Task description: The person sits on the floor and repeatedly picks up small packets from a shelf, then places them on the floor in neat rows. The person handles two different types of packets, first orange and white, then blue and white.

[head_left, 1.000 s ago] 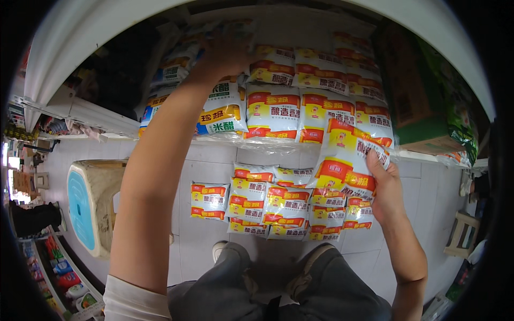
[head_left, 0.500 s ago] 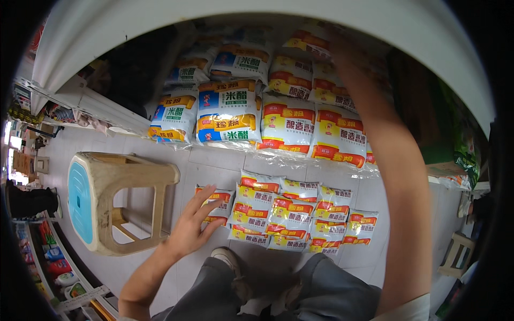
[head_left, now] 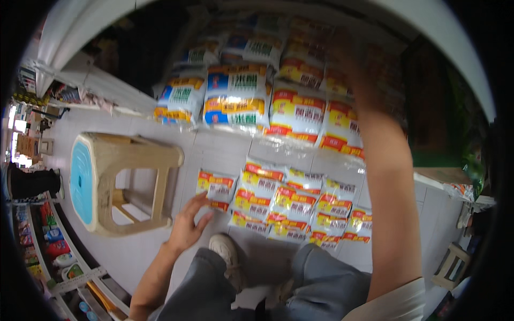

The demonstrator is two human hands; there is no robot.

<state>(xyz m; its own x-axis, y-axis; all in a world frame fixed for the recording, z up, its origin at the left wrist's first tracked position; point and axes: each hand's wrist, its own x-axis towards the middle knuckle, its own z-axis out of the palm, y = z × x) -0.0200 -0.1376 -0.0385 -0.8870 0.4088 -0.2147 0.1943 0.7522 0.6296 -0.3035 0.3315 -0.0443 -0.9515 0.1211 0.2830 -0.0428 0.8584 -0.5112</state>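
My left hand (head_left: 188,220) is open, its fingers bent loosely apart by the lower edge of a single sauce packet (head_left: 215,184) on the floor. To the right of that packet, several more red, yellow and white packets (head_left: 289,206) lie in an overlapping pile. My right arm stretches far forward under the white shelf, over stacked packets (head_left: 298,113) of the same kind. The right hand (head_left: 341,48) is dim and blurred among the rear packets, so I cannot see whether its fingers hold one.
Blue, orange and white vinegar packets (head_left: 236,96) are stacked left of the sauce packets. A beige stool (head_left: 120,184) with a blue seat lies on its side to the left. The white shelf edge (head_left: 455,43) arches overhead. A green carton (head_left: 436,155) is at the right.
My left hand has drawn back slightly from the single packet. The right hand remains deep under the shelf, and the whole view has shifted a little.
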